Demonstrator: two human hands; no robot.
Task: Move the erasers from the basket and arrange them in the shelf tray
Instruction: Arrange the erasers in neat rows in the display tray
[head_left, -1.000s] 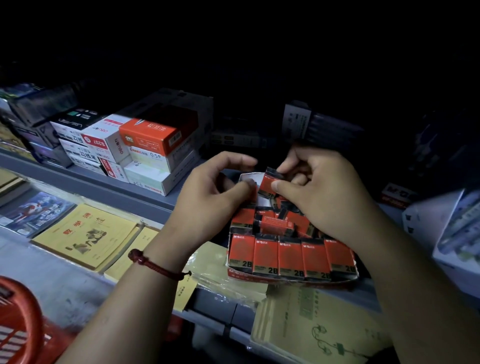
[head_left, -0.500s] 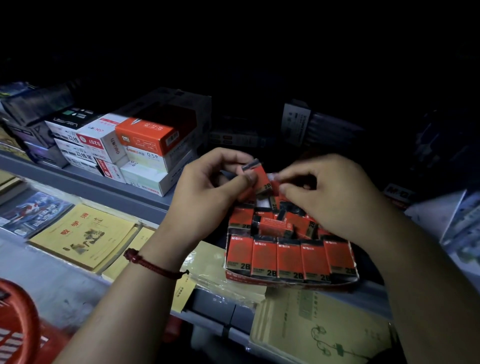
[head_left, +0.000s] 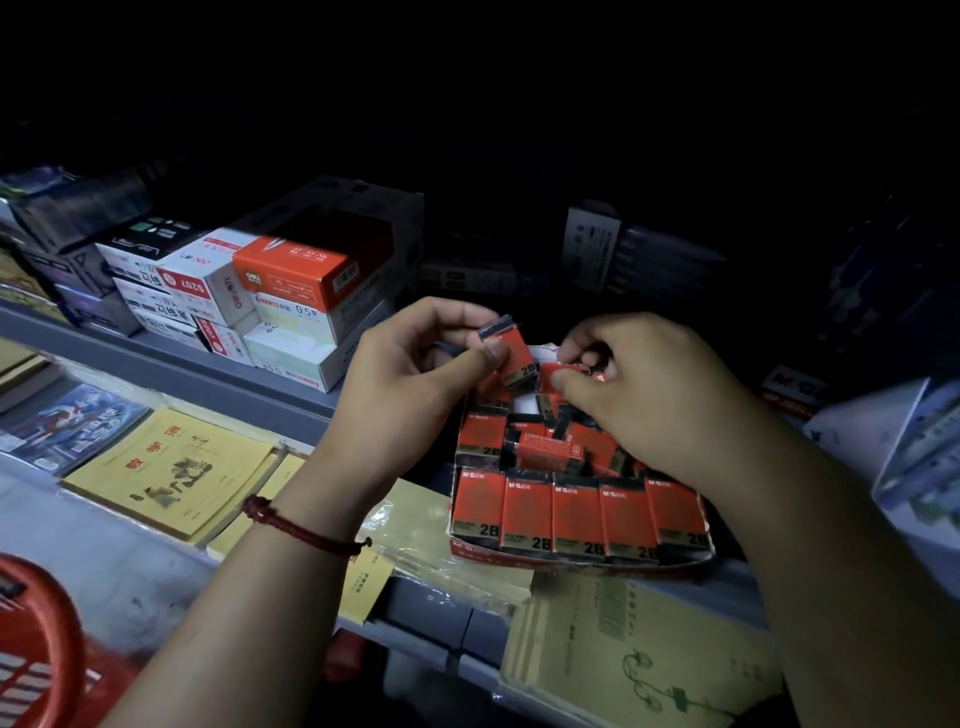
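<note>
A shelf tray (head_left: 571, 555) holds red and black 2B erasers: a neat front row (head_left: 576, 512) stands upright, and loose ones (head_left: 545, 447) lie jumbled behind it. My left hand (head_left: 410, 384) pinches one red eraser (head_left: 511, 353) between thumb and fingers, lifted and tilted above the tray's back. My right hand (head_left: 654, 395) reaches into the back of the tray, its fingertips closed on another red eraser (head_left: 563, 371) lying there. The red basket (head_left: 36, 649) shows only its handle and rim at the bottom left corner.
Stacked stationery boxes (head_left: 291, 301) stand on the upper shelf to the left of the tray. Yellow exercise books (head_left: 171, 470) and a green-printed pad (head_left: 634, 654) lie on the lower shelf. A white box (head_left: 919, 452) sits at the right. The back is dark.
My left hand has lifted its eraser slightly higher and turned it so the 2B end faces me. My right hand has shifted down onto an eraser at the tray's back.
</note>
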